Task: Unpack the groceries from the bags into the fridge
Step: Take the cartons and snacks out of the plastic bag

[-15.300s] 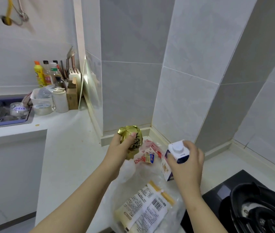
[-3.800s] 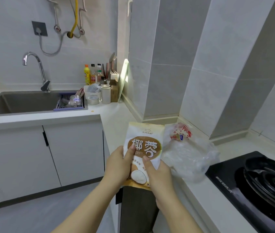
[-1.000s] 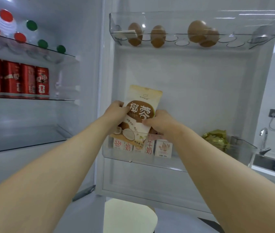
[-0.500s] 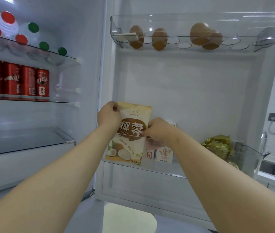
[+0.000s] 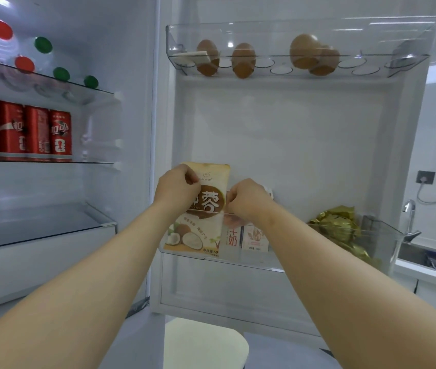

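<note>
At the fridge door [image 5: 291, 142], the left hand [image 5: 178, 186] and the right hand [image 5: 247, 199] are curled tight on a coconut pouch [image 5: 206, 209], which is stood in the lower door shelf [image 5: 387, 235]. Small milk cartons [image 5: 255, 237] are seen just beside it, a gold packet [image 5: 336, 225] further right, eggs [image 5: 243, 59] above.

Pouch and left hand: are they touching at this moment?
Touching. The head view shows the left hand curled over the upper left edge of the pouch, covering part of its label.

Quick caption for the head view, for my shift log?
The left hand and right hand grip a pouch standing in the door bin, beside cartons and a gold packet.
</note>
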